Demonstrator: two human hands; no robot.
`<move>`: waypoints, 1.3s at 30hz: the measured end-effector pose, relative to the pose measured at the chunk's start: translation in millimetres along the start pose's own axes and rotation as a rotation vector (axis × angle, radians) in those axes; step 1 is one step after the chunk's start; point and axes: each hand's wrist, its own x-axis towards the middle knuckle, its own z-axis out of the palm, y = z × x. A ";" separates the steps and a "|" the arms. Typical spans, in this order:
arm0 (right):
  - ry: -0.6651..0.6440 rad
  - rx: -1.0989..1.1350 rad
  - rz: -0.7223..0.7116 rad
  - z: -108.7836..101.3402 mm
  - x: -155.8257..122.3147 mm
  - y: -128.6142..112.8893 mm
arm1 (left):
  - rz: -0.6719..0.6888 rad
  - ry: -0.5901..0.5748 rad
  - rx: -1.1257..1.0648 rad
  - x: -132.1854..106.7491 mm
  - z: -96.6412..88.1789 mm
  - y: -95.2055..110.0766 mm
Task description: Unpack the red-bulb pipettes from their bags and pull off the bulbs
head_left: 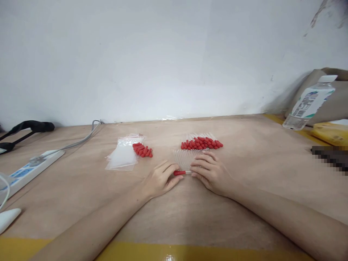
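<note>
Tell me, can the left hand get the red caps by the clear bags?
Probably yes: nothing seems to stand between the left hand and those red caps, though it's holding another cap.

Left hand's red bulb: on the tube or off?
Looks on: the bulb in the left hand meets the tube in the right hand with no visible gap. How far it's seated, cannot tell.

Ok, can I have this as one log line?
left hand: grips red dropper bulb | right hand: grips clear tube | bulb meets tube
</note>
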 end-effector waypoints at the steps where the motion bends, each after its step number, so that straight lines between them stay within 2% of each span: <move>1: 0.000 0.011 0.004 -0.1 -0.3 -0.4 | 0.001 0.005 -0.010 1.6 1.1 2.0; 5: -0.006 0.062 -0.002 -1.1 -0.9 -1.8 | 0.052 0.004 -0.016 7.6 6.4 9.1; 13: -0.011 0.093 -0.025 2.1 -2.8 -0.9 | 0.106 0.087 -0.005 7.4 9.8 10.2; 17: 0.016 0.104 -0.043 4.7 -5.4 -0.1 | 0.063 0.047 -0.030 6.8 8.7 9.7; 26: 0.001 0.134 -0.179 -0.3 -5.8 -3.8 | 0.068 -0.077 -0.130 3.0 1.8 11.7; 35: 0.022 0.012 -0.260 -7.6 -11.1 -2.8 | 0.098 -0.086 -0.162 1.5 0.7 10.7; 39: 0.034 0.014 -0.262 -17.0 -19.4 7.7 | 0.101 -0.052 -0.151 -4.0 -1.6 7.6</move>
